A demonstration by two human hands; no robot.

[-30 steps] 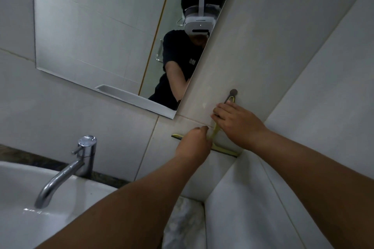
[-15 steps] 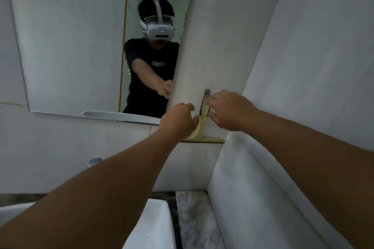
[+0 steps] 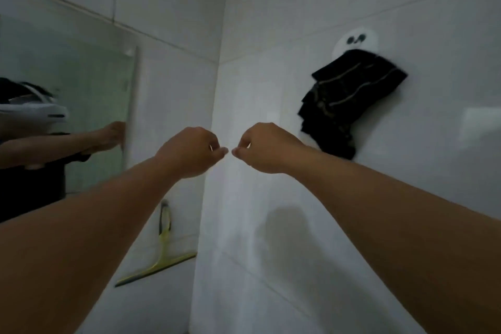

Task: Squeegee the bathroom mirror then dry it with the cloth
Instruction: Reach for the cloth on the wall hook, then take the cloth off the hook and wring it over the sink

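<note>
Both hands have left the squeegee, which hangs on the wall; left hand and right hand are loosely curled, empty, near the cloth.

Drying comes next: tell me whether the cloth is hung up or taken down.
Hung up: the cloth hangs from the hook, no hand on it.

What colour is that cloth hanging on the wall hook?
Black, with thin gold-coloured stripes across it. The cloth shows in the head view, the only one.
</note>
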